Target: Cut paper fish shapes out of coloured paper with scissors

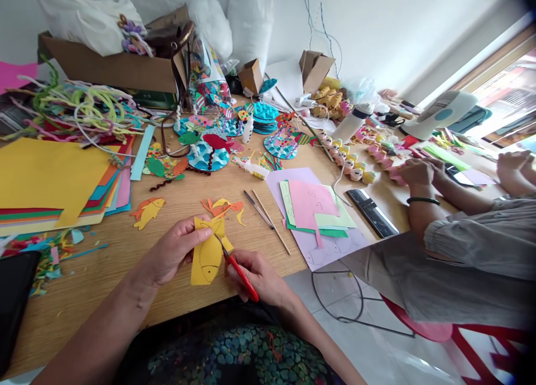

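Pinched in my left hand (184,242) is a piece of yellow paper (205,262) with a fish outline drawn on it. My right hand (262,276) grips red-handled scissors (243,276), whose blades reach the paper's right edge near the tail of the drawn fish. A narrow yellow strip hangs off beside the blades. Just beyond my hands lie orange and yellow paper scraps (221,207). To their left rests a cut-out paper fish (149,212) in yellow and orange.
Coloured paper sheets (46,178) are stacked at left above loose scraps (46,262). A pen (258,209) and a thin stick (272,223) lie right of my hands, near pastel papers (310,201). Another person's hands (419,173) are at far right.
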A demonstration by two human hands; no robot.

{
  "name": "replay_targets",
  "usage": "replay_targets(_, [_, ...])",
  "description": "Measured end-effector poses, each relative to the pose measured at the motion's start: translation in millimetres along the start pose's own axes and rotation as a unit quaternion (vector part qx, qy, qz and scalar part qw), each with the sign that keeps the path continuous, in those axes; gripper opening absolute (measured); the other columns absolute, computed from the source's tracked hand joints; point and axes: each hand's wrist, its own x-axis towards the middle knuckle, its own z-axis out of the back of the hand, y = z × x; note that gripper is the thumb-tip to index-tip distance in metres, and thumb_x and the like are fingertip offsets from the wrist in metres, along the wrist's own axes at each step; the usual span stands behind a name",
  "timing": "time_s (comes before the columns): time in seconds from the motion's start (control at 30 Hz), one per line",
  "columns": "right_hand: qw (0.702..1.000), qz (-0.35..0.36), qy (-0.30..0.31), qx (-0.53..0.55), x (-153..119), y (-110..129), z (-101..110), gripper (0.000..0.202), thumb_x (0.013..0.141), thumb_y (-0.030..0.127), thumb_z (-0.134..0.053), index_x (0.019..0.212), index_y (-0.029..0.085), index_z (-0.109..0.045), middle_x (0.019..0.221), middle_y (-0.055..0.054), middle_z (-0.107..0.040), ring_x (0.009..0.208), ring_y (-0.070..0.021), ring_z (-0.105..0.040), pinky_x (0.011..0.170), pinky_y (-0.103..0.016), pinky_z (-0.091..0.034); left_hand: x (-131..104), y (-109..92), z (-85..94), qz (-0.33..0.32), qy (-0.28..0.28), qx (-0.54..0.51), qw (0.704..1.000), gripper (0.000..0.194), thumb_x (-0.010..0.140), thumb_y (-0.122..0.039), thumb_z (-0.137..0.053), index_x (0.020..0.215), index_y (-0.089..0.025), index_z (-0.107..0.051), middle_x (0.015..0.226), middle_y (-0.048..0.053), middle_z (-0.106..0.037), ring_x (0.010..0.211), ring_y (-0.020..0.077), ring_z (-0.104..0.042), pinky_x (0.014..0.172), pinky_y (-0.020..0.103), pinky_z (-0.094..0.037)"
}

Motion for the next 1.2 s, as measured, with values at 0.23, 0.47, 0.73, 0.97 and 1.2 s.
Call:
replay_targets(0.23, [0.996,0.028,0.01,0.079,9.7,-1.2,-13.8,0.05,0.082,0.067,-0.057,0.075,0.018,-0.049,0.053,0.007,-0.049,0.039,-0.0064,-0.044,0.038,-0.018,-0.03,-1.2,1.1,1.2,-0.05,-0.023,-0.091,0.994,0.026,0.061,-0.031,-0.082,0.075,-0.018,-0.064,0.061,-0.004,-0.068,0.055,0.0105,-0.06,0.053,0.019,-0.049])
replay_targets(0.47, [0.998,0.018,0.002,0.066,16.1,11.6,-23.5,0.049,0.083,0.066,-0.055,0.075,0.018,-0.049,0.052,0.007,-0.048,0.039,-0.0062,-0.043,0.038,-0.018,-0.03,-3.3,-1.7,5.9,-0.08,-0.068,-0.132,0.986,0.031,0.055,-0.03,-0.085,0.074,-0.018,-0.063,0.06,-0.004,-0.068,0.053,0.0112,-0.061,0.05,0.02,-0.049])
replay_targets(0.73, [0.998,0.044,-0.037,0.035,24.8,16.9,-39.1,0.042,0.09,0.057,-0.049,0.073,0.019,-0.048,0.052,0.006,-0.048,0.041,-0.0067,-0.044,0.041,-0.018,-0.034,-6.4,8.9,1.9,-0.101,-0.107,-0.14,0.979,0.039,0.054,-0.036,-0.084,0.077,-0.02,-0.056,0.053,-0.008,-0.06,0.041,0.0066,-0.045,0.032,0.015,-0.027])
replay_targets(0.97, [0.996,0.066,-0.038,0.036,27.2,17.5,-43.6,0.041,0.091,0.053,-0.045,0.068,0.019,-0.046,0.048,0.007,-0.048,0.04,-0.006,-0.042,0.043,-0.018,-0.034,-7.5,12.4,-1.2,-0.126,-0.113,-0.139,0.976,0.03,0.057,-0.033,-0.081,0.072,-0.018,-0.059,0.054,-0.008,-0.056,0.046,0.0058,-0.043,0.038,0.014,-0.032])
replay_targets(1.2, [0.997,0.047,-0.032,0.054,27.2,10.0,-39.5,0.047,0.089,0.058,-0.044,0.078,0.016,-0.06,0.047,0.006,-0.048,0.04,-0.0073,-0.042,0.043,-0.019,-0.032,-5.7,12.3,3.8,-0.111,-0.079,-0.1,0.986,0.025,0.061,-0.032,-0.078,0.073,-0.017,-0.062,0.06,-0.005,-0.059,0.044,0.0053,-0.041,0.038,0.016,-0.031])
